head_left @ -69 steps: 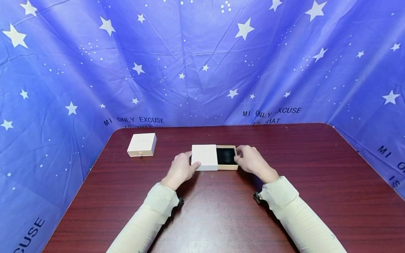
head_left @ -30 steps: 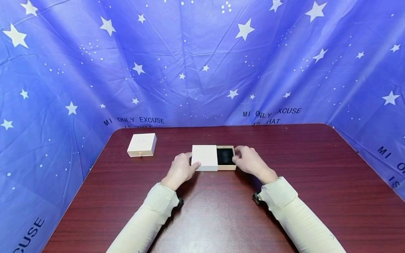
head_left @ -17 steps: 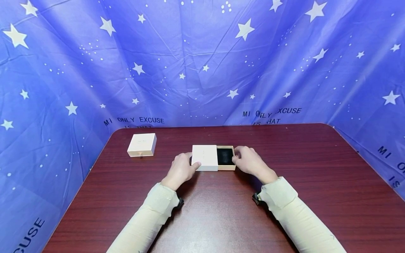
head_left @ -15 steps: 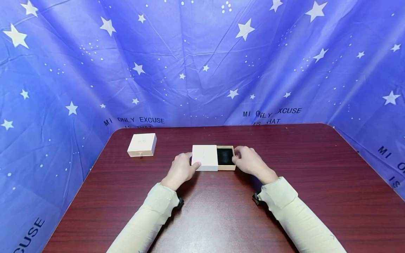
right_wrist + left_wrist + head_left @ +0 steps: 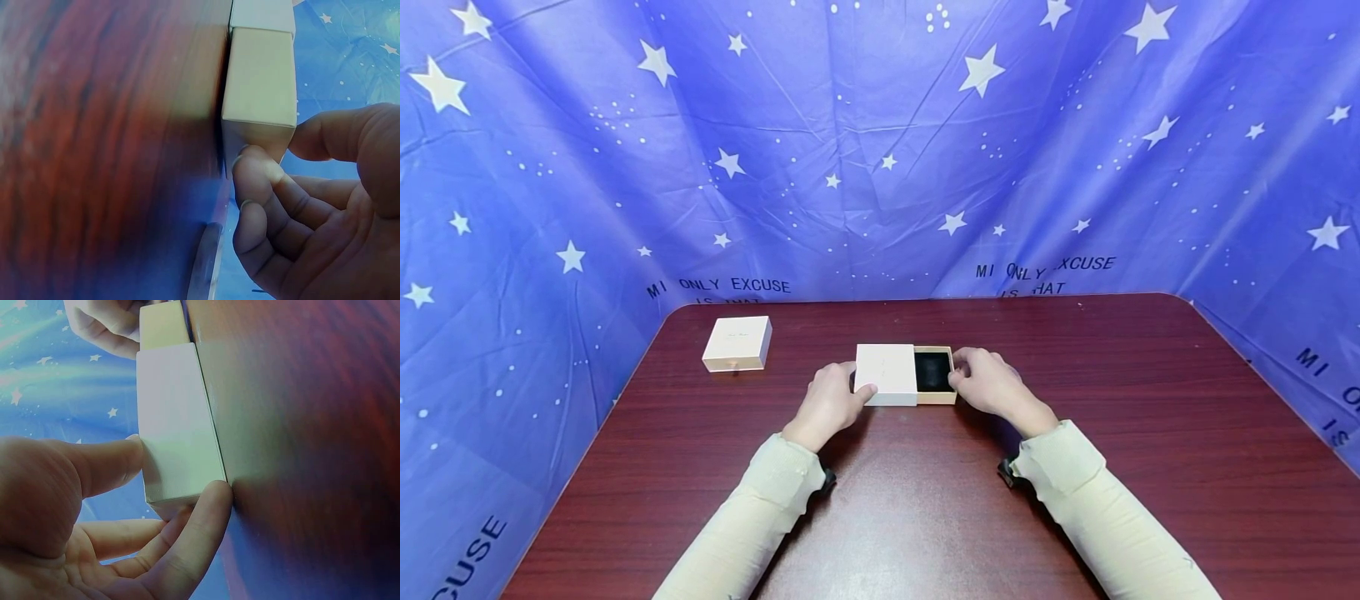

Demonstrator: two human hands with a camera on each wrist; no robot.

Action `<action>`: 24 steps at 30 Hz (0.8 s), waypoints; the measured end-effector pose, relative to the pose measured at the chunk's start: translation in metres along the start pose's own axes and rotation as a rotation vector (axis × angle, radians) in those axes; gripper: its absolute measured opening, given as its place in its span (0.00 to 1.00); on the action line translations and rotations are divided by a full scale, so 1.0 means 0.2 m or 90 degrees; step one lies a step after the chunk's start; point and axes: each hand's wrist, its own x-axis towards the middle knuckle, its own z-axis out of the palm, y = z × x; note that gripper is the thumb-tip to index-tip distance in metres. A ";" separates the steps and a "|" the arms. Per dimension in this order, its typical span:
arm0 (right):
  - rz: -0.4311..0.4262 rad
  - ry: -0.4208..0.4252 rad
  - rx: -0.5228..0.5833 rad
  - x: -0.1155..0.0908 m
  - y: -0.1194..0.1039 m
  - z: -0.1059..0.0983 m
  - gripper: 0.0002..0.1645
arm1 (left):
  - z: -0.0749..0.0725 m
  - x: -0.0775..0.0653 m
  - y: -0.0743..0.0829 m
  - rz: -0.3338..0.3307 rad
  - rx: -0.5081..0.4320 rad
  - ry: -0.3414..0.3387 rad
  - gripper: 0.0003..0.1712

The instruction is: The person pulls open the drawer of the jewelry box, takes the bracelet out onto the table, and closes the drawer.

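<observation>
A white drawer box lies in the middle of the table, its outer sleeve (image 5: 885, 371) on the left and its yellowish drawer (image 5: 936, 398) sticking out to the right. Black padding (image 5: 933, 371) lines the drawer. My left hand (image 5: 829, 406) grips the sleeve's left end; the left wrist view has the thumb (image 5: 115, 464) on its top edge and the other fingers around the end and lower corner. At the far end, my right hand (image 5: 996, 385) pinches the drawer's outer end, with the thumb at its top edge and curled fingers (image 5: 253, 178) against the end face.
A second white drawer box (image 5: 737, 342), closed, with a small pull on its front, sits at the back left of the dark red wooden table (image 5: 895, 517). Behind the table's far edge hangs a blue star-patterned cloth (image 5: 850, 108).
My right hand has moved slightly left, and the drawer has slid a little further into the sleeve. The left hand and the sleeve are almost unmoved.
</observation>
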 end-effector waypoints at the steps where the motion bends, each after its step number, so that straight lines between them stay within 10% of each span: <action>1: 0.000 0.000 0.000 0.00 0.00 0.00 0.19 | 0.00 0.00 0.00 0.000 0.000 0.000 0.27; 24: -0.018 0.001 -0.011 0.00 0.00 0.01 0.19 | 0.00 0.00 0.00 -0.009 0.002 -0.006 0.28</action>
